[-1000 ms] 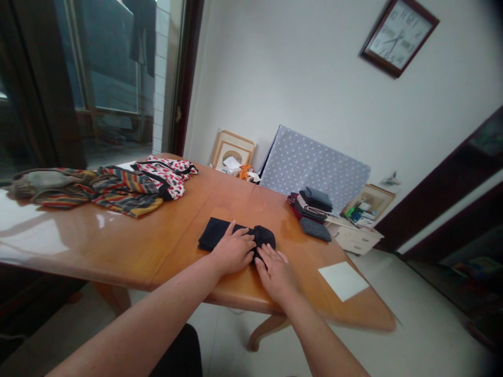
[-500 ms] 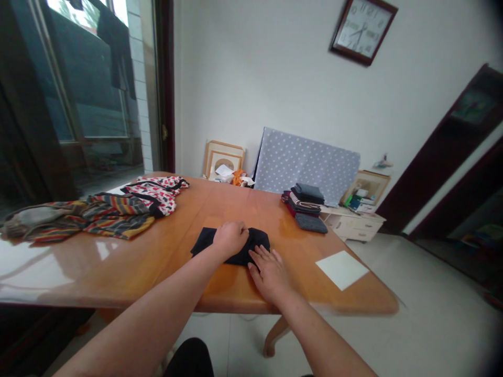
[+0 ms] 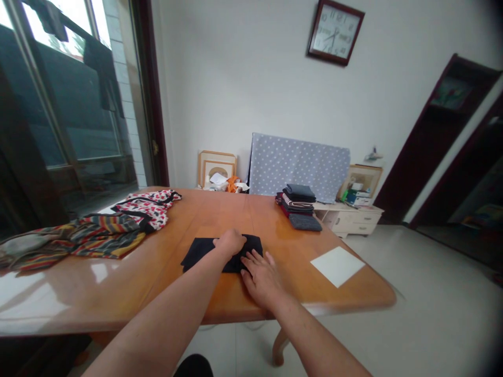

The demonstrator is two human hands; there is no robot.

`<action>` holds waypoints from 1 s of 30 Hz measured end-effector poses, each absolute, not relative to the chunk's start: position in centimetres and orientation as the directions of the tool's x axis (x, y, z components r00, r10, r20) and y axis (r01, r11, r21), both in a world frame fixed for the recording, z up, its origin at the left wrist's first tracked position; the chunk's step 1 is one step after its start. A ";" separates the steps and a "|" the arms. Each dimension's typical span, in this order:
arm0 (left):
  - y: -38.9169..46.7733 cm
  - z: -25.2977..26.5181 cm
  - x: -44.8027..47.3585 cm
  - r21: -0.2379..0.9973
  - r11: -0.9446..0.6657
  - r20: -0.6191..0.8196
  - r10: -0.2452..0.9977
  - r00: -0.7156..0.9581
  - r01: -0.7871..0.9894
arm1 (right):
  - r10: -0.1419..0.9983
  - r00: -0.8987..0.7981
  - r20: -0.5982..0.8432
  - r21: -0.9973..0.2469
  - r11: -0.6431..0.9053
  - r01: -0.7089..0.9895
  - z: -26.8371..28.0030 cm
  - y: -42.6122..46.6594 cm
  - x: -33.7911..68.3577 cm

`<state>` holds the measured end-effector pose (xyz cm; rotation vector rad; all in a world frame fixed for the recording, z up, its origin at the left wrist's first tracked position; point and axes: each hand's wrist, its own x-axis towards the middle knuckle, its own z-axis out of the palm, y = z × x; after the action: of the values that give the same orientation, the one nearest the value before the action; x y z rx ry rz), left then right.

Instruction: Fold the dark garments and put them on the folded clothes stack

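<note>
At the centre of the frame, the cloth [image 3: 198,250] is coloured a plain near-black, set off by the orange-brown worktop [image 3: 220,214]. At left, the trousers-like garment [image 3: 106,238] is striped in orange, yellow, red and dark grey; above it, the top [image 3: 155,208] is patterned in red and black on white and edged in black. Right of centre, the stack [image 3: 297,201] is layered in blue-grey, black, dark-and-white stripes and deep red. At lower right, the sheet [image 3: 338,266] is tinted pale greenish white. Higher up, the cover [image 3: 301,165] is dotted white on grey-blue, and the clock [image 3: 336,32] is bordered in dark red-brown.
</note>
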<state>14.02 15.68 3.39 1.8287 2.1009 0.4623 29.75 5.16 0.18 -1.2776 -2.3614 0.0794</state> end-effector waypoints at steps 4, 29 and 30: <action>16.3 3.2 13.3 0.416 0.106 0.049 0.989 -0.139 0.903 | 0.799 -0.481 0.362 -0.292 0.587 0.755 0.1 5.2 29.8; 10.2 -0.8 11.5 0.197 -0.458 0.360 0.856 0.371 0.867 | 0.860 -0.096 0.501 -0.658 0.451 0.603 -1.6 7.4 31.5; 10.2 -1.1 11.5 0.204 -0.460 0.367 0.854 0.368 0.864 | 0.886 -0.019 0.463 -0.718 0.388 0.578 -1.8 8.0 31.8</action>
<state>11.48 10.25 -1.06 2.6177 1.6439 0.6795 31.77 7.98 -1.76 -1.2975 -1.7078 0.4115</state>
